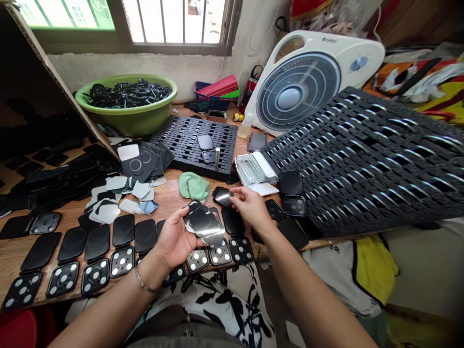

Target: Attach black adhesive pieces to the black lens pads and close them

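My left hand (178,240) is curled around a fanned stack of shiny mirror plates (203,224), held palm up above the table's front edge. Just to the right, my right hand (250,207) pinches a single mirror plate (222,195) by its edge, lifted slightly above the stack. Below both hands a row of open black compact cases (97,261) lies along the wooden table (168,193), lids up and dotted bases toward me. A green cloth (194,186) lies just beyond the hands.
A green basin (126,118) of black parts stands at the back left. A black slotted tray (195,140) is behind the cloth, a large stack of black trays (366,159) on the right, a white fan (308,77) behind. Peeled films (119,195) litter the left.
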Tool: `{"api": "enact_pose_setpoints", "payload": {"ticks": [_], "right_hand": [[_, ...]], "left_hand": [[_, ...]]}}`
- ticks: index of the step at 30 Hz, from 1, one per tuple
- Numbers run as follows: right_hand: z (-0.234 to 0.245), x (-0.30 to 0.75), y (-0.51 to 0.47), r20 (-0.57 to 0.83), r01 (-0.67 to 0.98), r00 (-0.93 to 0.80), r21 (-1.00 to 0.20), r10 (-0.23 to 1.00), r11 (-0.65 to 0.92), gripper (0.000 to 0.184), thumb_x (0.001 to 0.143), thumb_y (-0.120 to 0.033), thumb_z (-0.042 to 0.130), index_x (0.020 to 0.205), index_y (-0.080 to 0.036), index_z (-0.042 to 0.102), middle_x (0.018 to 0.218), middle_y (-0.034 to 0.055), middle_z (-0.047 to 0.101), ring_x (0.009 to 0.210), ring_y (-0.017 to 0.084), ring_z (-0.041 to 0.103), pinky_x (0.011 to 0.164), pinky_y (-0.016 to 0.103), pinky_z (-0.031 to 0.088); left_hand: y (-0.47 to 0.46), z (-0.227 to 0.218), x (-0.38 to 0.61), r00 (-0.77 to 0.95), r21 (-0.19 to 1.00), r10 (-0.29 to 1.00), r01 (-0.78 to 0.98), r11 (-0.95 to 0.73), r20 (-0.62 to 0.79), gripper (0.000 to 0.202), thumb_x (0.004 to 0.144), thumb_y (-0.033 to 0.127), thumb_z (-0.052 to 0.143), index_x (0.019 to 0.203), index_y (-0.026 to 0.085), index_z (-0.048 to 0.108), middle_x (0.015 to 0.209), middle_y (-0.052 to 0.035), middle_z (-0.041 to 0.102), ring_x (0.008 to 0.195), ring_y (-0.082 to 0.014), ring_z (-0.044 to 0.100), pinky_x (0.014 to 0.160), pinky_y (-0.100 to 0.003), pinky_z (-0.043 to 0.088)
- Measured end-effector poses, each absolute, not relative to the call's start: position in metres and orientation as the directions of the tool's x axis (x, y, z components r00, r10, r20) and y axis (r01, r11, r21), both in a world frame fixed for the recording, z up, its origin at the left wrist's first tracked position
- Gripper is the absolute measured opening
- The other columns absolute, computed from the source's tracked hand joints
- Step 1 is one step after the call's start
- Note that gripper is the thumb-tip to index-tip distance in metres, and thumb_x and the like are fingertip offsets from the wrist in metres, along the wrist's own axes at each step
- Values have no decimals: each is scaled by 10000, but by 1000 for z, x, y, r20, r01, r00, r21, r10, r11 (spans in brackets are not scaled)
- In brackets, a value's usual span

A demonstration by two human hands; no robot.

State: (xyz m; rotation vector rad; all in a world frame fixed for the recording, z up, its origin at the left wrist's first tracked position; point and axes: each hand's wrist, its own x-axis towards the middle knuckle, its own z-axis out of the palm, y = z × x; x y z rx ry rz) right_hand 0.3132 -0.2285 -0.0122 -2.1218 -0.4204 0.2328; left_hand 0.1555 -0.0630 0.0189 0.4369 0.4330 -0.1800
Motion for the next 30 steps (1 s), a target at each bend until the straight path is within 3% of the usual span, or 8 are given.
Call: {"api": "enact_pose_setpoints", "payload": {"ticks": [4, 7, 10, 13, 17, 20, 23, 30], "right_hand": [[-4, 318, -222, 80, 292, 925, -775, 371, -560, 194, 737, -200, 656, 922, -201, 713, 764, 32, 693, 769, 206, 637, 780, 351, 479], [13, 292, -223, 191, 435, 870, -732, 455, -525, 172, 802, -281, 664, 944, -203, 722, 812, 47, 669, 757, 201, 608, 749, 342, 476], [30, 261, -221, 140, 508, 749, -749, 647, -425, 318, 786, -356, 738, 1074, -224, 704, 895, 42, 645, 779, 188, 606, 718, 315, 488], [40, 244, -218, 71, 550, 663, -722, 745, -421, 500, 709, -317, 818, 1179, -260, 659, 1019, 46, 605, 961, 224, 595, 825, 343, 491], [40, 249, -219, 57, 536, 666, -730, 743, -424, 360, 712, -256, 804, 1045, -246, 667, 995, 31, 591, 966, 215, 576, 825, 335, 479], [35, 257, -222, 36, 403, 710, -840, 704, -364, 197, 754, -266, 747, 921, -222, 653, 873, 7, 612, 803, 168, 572, 710, 289, 468], [33, 262, -225, -112, 99, 765, -953, 635, -287, 189, 768, -356, 719, 818, -200, 624, 722, -16, 605, 636, 133, 545, 578, 257, 444], [26, 278, -229, -297, -278, 786, -953, 542, -120, 384, 640, -485, 809, 760, -174, 620, 544, -56, 539, 442, 67, 437, 414, 191, 322]], "left_hand": [[-62, 22, 155, 900, 363, -84, 255, 896, -427, 451, 978, 465, 412, 1247, 139, 568, 1153, -188, 691, 1109, -353, 658, 873, -582, 529], [-63, 20, 156, 898, 352, -76, 247, 903, -434, 445, 981, 490, 420, 1231, 159, 582, 1154, -169, 691, 1090, -334, 667, 871, -560, 538], [-66, 16, 159, 901, 359, -98, 266, 895, -423, 431, 993, 479, 407, 1202, 158, 607, 1097, -144, 709, 900, -275, 717, 769, -485, 588], [-68, 15, 161, 905, 364, -169, 320, 875, -390, 440, 996, 480, 405, 1166, 144, 632, 1038, -133, 721, 720, -220, 710, 663, -422, 605], [-68, 14, 161, 890, 371, -239, 388, 843, -388, 437, 951, 497, 509, 1148, 130, 644, 992, -135, 727, 787, -241, 717, 700, -420, 609], [-69, 13, 160, 891, 452, -199, 386, 804, -407, 354, 842, 278, 689, 1162, 135, 632, 1015, -132, 728, 849, -263, 722, 727, -420, 608], [-71, 12, 159, 906, 571, -115, 350, 742, -406, 513, 690, 24, 732, 1173, 154, 617, 1045, -122, 725, 868, -271, 727, 743, -412, 607], [-71, 14, 158, 900, 620, -56, 341, 706, -432, 493, 680, 33, 750, 1139, 146, 610, 984, -124, 732, 817, -269, 733, 687, -381, 611]]}}
